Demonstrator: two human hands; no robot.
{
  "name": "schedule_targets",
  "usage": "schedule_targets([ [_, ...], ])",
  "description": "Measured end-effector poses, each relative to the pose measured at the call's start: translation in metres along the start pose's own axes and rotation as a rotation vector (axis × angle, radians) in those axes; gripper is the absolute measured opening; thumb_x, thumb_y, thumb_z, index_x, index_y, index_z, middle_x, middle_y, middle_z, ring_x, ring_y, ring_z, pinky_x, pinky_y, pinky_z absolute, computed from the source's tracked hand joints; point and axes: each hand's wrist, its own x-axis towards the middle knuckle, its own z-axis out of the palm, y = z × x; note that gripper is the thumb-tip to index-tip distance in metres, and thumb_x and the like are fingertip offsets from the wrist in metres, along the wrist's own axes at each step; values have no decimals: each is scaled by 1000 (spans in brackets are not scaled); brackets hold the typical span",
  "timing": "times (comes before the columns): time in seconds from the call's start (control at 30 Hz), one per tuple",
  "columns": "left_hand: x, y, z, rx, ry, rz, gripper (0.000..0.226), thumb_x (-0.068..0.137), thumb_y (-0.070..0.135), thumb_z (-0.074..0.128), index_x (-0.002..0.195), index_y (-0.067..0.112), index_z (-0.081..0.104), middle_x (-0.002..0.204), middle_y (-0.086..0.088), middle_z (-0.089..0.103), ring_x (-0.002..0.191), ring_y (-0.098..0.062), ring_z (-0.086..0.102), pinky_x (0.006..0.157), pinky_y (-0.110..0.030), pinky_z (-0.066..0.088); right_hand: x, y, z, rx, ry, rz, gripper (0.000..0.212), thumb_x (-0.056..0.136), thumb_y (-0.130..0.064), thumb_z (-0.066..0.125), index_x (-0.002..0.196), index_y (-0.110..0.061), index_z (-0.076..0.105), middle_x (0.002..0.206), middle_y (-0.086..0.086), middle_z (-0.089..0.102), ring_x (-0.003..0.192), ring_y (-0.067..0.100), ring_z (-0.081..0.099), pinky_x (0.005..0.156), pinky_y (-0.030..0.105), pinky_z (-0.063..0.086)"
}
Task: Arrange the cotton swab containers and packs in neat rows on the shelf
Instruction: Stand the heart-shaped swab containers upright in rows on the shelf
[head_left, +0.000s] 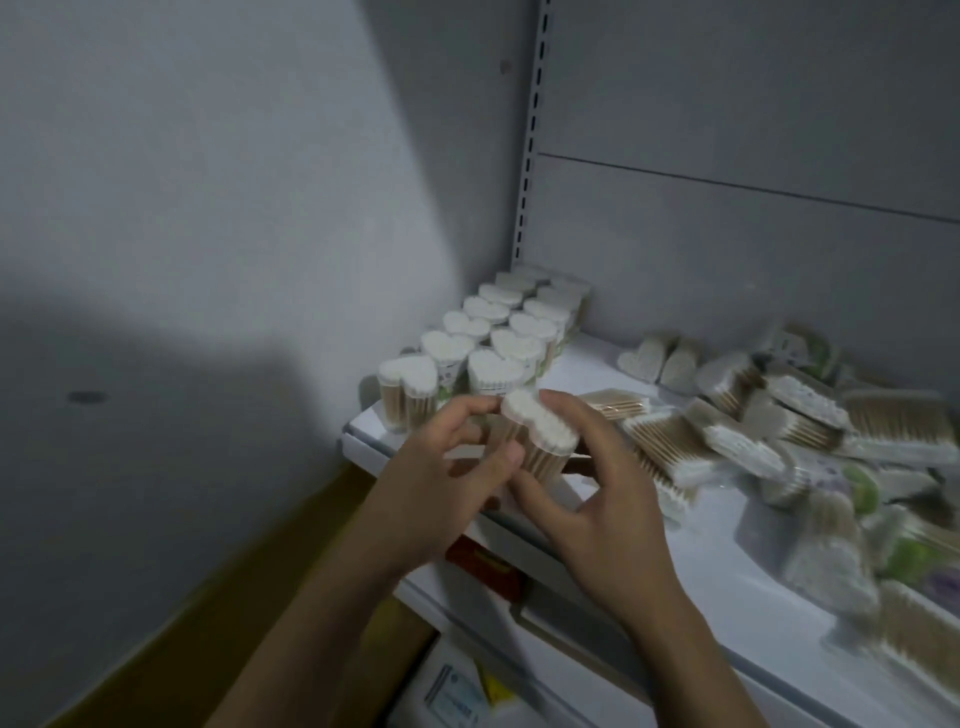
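A: Where's the heart container (540, 434)?
B: Above the shelf (696, 561) front edge, near the rows (498, 332). Left hand (447, 467) & right hand (597, 493) pinch its sides, fingers curled.
A: Handling?
B: Prob. light, stiff, slick plastic; grip the walls, not the top.

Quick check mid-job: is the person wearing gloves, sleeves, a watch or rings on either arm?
No. The left hand and right hand are bare, no gloves. The left forearm and right forearm show no sleeve up to the frame's edge. No watch, bracelet or ring visible in this dim light.
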Motion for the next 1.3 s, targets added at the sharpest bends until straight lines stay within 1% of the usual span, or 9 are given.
schedule_targets([
  [0.1,8,-8,-30,639,86,215,46,91,39,61,136,34,50,128,12,59,111,-5,59,88,-31,56,7,6,16,-73,42,51,59,79,-28,76,131,-40,51,121,-13,50,113,0,49,88,23,48],
  [0.27,28,-16,-70,967,283,461,40,89,37,50,121,19,63,117,1,65,106,-20,55,83,-42,52,18,7,48,-85,19,128,70,82,-14,71,137,-41,37,128,-27,50,119,-4,50,97,16,43],
  [0.33,36,-27,-80,974,269,478,38,87,32,56,120,18,65,121,0,64,111,-22,53,86,-46,51,21,8,58,-81,28,147,68,82,-10,70,129,-46,38,119,-39,50,114,-11,51,92,7,41],
  [0.4,42,-39,-86,929,227,487,37,87,31,56,121,19,65,124,1,63,115,-21,51,89,-46,49,22,10,65,-101,52,157,63,82,-9,71,128,-42,43,117,-40,52,111,-14,51,90,4,40],
  [0.5,49,-46,-90,916,179,466,39,88,37,48,120,24,64,125,5,61,118,-19,48,91,-45,46,23,14,73,-196,130,138,62,80,-13,74,134,-29,50,120,-20,55,110,-6,52,91,12,44],
  [0.63,56,-43,-93,938,146,459,36,86,40,44,113,27,64,118,7,61,113,-18,47,87,-44,47,25,15,80,-247,183,159,65,77,-19,77,133,-33,48,113,-24,50,99,1,55,82,18,49],
  [0.97,65,-43,-103,927,77,485,38,86,43,43,112,30,66,118,8,62,113,-18,47,86,-41,43,27,10,85,-290,208,203,67,76,-18,76,134,-33,46,113,-17,51,97,3,55,81,26,52],
  [1.17,77,-19,-96,924,63,533,39,86,48,42,115,33,65,123,10,60,117,-14,46,90,-37,36,27,-5,68,-311,198,226,78,73,-43,75,136,-47,30,117,-21,46,103,-3,48,78,10,42],
  [1.3,92,16,-76,938,-50,556,34,95,47,46,126,38,56,135,16,49,120,-3,24,90,-27,23,44,-14,36,-307,287,185,67,80,-37,71,138,-34,39,122,-20,46,109,-2,50,83,11,43],
])
